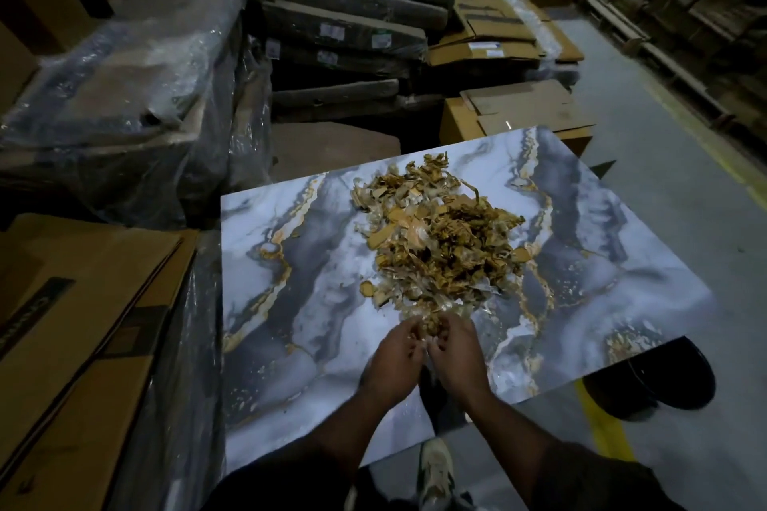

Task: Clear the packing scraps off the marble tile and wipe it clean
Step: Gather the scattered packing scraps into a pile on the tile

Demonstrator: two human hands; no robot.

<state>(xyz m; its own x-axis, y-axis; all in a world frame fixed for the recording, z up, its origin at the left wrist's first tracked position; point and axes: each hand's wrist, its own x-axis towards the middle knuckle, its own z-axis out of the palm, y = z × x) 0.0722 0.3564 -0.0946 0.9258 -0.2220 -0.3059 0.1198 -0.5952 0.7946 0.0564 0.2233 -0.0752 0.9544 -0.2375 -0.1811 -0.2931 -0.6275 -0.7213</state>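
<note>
We note the marble tile (315,261) lying flat, grey and white with gold veining, its near edge just in front of us. A heap of packing scraps (440,236), brown cardboard shreds mixed with bits of clear film, sits near the tile's middle, with its near fringe trailing toward our hands. Our left hand (394,357) and right hand (456,348) are close together over the near part of the tile, the fingers (409,330) of both curled inward around a small clump of scraps (431,324) held between them; whether each hand grips it separately we cannot tell. A few loose crumbs (290,234) lie apart from the heap on the tile's left part. To our left a flattened cardboard box (74,328) rests on film-wrapped goods. Beyond the tile stand stacked, wrapped flat packages (352,21) and more folded cartons (498,33). A round black container (664,382) stands on the floor just beside the tile's near right corner. A shoe (436,473) shows below the tile's near edge, on the grey floor (672,187) with a yellow line.
</note>
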